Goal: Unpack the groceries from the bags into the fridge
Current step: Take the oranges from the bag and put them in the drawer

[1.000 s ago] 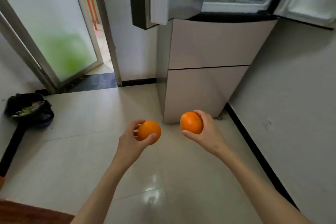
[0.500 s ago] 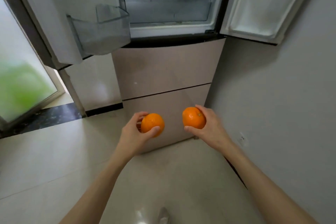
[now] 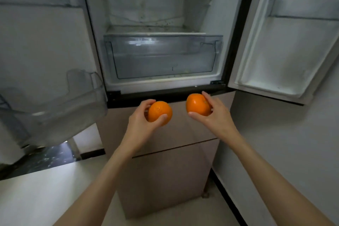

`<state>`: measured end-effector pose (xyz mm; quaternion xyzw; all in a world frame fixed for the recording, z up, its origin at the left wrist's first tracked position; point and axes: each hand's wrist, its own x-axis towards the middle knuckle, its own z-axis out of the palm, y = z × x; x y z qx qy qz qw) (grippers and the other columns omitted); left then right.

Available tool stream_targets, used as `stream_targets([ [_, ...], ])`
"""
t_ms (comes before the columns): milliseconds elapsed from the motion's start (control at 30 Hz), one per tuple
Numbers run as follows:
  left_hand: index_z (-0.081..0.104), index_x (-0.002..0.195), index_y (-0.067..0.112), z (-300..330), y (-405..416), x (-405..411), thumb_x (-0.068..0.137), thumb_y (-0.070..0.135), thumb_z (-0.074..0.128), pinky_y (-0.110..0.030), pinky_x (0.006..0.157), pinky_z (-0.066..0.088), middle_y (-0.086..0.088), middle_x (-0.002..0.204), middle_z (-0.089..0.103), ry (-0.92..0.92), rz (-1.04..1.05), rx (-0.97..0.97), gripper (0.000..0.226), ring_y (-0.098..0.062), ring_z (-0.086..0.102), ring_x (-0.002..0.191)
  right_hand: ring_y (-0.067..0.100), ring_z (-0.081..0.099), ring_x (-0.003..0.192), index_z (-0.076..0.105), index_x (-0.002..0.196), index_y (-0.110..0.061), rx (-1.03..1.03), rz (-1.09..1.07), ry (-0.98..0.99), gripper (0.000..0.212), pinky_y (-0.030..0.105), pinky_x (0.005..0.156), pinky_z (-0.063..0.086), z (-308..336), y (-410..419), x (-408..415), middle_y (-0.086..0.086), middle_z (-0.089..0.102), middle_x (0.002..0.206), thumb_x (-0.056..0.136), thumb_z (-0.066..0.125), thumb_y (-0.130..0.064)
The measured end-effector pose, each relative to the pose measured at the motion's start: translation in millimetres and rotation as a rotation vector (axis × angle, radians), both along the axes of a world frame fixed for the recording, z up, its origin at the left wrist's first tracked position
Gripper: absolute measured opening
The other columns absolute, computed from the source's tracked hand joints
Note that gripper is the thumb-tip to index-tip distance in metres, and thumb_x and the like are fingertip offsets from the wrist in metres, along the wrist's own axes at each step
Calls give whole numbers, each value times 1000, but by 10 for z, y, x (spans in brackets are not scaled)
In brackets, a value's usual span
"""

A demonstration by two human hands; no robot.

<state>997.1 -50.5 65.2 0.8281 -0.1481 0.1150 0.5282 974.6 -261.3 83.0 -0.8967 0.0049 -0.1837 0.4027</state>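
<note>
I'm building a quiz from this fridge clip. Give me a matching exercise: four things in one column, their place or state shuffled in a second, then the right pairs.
Things
1. left hand
2. right hand
3. clear crisper drawer
4. door bin

Places or states
A. pushed in at the bottom of the open fridge compartment
B. grips the orange nearer the right door
C. hangs on the open left door
D. grips the orange nearer the left door

Pairs: 1-D, 2-B, 3-A, 4-C
</note>
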Motion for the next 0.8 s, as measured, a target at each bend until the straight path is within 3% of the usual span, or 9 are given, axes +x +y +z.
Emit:
stream_targets([
  [133,44,125,29,310,-208,561,79,33,70,-12,71,39,8,117,47,-71,107,-53,53,-10,50,101,16,39,122,29,144,-23,13,47,-83,82,25,94,33,293,-147,697,2,33,139,76,72,-40],
  [300,45,121,27,800,-486,1270,78,31,71,-14,74,41,7,111,53,-215,210,-96,50,-11,54,98,17,46,117,37,139,-23,66,129,-201,77,33,97,41,760,-319,1553,1,42,136,74,74,-41],
  [433,51,116,24,1269,-614,1767,77,28,73,-22,82,44,3,107,59,-344,321,-91,45,-14,57,97,14,50,103,43,124,-23,78,203,-289,63,29,84,42,1242,-398,2153,-4,49,120,73,75,-40],
  [567,55,119,21,1648,-646,2232,77,29,72,-35,93,45,-2,112,61,-419,404,28,46,-21,57,104,19,52,108,48,126,-19,23,253,-298,62,28,87,41,1566,-390,2729,3,53,125,74,73,-42],
  [667,53,125,19,1785,-660,2532,80,31,69,-34,97,39,-9,122,57,-378,444,190,49,-24,52,112,21,53,109,50,127,-18,-3,255,-255,62,27,86,41,1648,-367,3076,5,55,125,74,72,-44],
  [800,52,129,20,1746,-661,2837,82,34,66,-31,99,34,-14,125,49,-255,481,329,51,-30,48,117,28,50,117,52,127,-16,-117,223,-124,61,37,96,43,1637,-326,3388,10,55,128,77,67,-47],
])
